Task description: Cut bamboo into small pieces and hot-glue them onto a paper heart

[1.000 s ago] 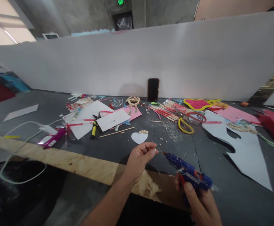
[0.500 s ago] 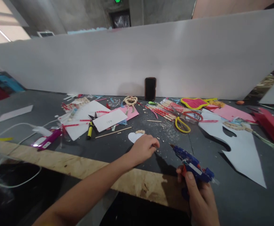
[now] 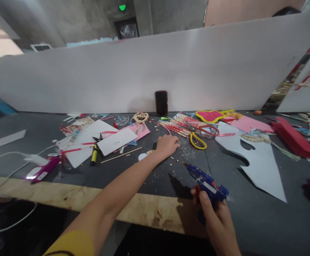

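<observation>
My right hand (image 3: 216,217) grips a blue hot glue gun (image 3: 205,181), its nozzle pointing forward and left above the dark table. Farther forward, my left hand (image 3: 167,146) is low over the tabletop with its fingers curled downward. Whatever the fingertips hold, if anything, is hidden. Under my left forearm a white paper heart (image 3: 142,156) shows in part, with small pale wooden bits (image 3: 150,152) along its upper edge. Yellow-handled scissors (image 3: 198,141) lie to the right of my left hand, beside a bundle of red-and-white sticks (image 3: 173,128).
Cut white paper (image 3: 266,170) lies at right, near a red box-like piece (image 3: 295,138). A phone (image 3: 161,103) leans on the white partition (image 3: 112,78). Yellow-black pliers (image 3: 94,154), a thin stick (image 3: 121,155) and a purple device (image 3: 44,170) with a white cable lie left.
My left hand has moved forward from beside the paper heart, over the spot where a short stick lay. The glue gun stays in my right hand. The view has shifted slightly right.
</observation>
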Action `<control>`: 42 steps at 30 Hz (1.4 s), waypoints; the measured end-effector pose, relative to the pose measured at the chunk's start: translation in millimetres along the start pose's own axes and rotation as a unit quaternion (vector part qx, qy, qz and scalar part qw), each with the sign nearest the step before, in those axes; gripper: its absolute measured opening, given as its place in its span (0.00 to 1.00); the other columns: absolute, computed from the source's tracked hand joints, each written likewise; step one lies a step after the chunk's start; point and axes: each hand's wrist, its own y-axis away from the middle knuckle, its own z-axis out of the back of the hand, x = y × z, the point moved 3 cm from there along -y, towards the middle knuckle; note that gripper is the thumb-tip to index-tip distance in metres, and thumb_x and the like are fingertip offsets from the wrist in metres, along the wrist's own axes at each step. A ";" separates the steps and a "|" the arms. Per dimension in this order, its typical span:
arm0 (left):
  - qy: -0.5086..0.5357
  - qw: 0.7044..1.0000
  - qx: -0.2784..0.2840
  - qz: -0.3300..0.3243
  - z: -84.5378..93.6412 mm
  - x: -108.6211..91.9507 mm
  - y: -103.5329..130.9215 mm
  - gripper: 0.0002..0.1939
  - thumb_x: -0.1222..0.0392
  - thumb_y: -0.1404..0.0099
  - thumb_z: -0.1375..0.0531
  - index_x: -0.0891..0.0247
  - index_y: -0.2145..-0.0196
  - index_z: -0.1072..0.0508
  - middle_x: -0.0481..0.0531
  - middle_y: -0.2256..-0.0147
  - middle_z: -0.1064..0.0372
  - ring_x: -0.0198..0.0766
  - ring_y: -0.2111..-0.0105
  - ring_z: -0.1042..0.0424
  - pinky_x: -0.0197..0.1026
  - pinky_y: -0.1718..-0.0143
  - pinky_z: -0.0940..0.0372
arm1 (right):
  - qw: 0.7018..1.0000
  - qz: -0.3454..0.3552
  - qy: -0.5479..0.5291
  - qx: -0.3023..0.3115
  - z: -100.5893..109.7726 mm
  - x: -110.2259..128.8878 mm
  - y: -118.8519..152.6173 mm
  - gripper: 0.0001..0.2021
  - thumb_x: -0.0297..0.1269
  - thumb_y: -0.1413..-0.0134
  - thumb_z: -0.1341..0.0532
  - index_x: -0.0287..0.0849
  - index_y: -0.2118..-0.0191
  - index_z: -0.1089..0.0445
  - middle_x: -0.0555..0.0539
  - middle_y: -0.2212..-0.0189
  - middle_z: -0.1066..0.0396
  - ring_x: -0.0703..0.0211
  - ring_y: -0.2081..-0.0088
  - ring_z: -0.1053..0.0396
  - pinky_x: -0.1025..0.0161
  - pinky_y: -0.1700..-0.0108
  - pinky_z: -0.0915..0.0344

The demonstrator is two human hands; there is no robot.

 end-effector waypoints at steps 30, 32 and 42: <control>0.140 0.990 -0.017 -0.018 2.6 -13.4 57.7 0.05 0.62 0.45 0.40 0.61 0.76 0.25 0.53 0.67 0.29 0.47 0.60 0.34 0.51 0.54 0.52 | 0.997 -0.037 -0.074 0.006 0.3 -9.0 -1.0 0.17 0.50 0.46 0.44 0.41 0.62 0.30 0.49 0.74 0.32 0.64 0.75 0.37 0.69 0.77 0.42; 0.184 0.982 -0.036 -0.009 10.3 -9.0 62.9 0.05 0.61 0.44 0.40 0.61 0.74 0.25 0.52 0.66 0.29 0.44 0.60 0.34 0.48 0.56 0.49 | 0.998 -0.031 -0.062 0.004 0.6 -4.3 -0.7 0.17 0.51 0.45 0.44 0.41 0.63 0.30 0.49 0.76 0.33 0.64 0.76 0.38 0.69 0.77 0.42; 0.762 0.628 -0.048 0.152 5.4 -0.4 128.7 0.10 0.57 0.48 0.33 0.66 0.72 0.27 0.45 0.76 0.38 0.26 0.78 0.44 0.30 0.77 0.49 | 0.991 0.132 0.015 0.003 1.2 13.5 11.0 0.11 0.43 0.43 0.46 0.44 0.65 0.29 0.47 0.72 0.30 0.57 0.68 0.31 0.62 0.63 0.36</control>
